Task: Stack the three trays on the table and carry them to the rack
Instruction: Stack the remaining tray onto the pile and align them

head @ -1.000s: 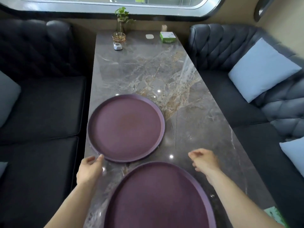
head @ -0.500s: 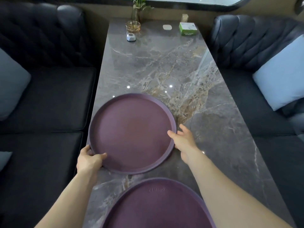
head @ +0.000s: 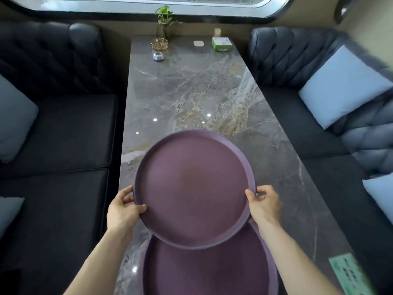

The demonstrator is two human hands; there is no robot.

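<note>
A round purple tray is lifted off the grey marble table, held by both hands. My left hand grips its left rim, thumb on top. My right hand grips its right rim. The tray's near edge overlaps a second purple tray that lies flat on the table's near end, partly cut off by the frame's bottom edge. A third tray is not visible.
At the table's far end stand a plant in a glass vase, a glass dish, a small grey device and a green box. Dark sofas with pale cushions flank the table. A green card lies near right.
Both hands closed on the far tray's rims, raised it and brought it toward me and rightward, so it now overlaps the near tray.
</note>
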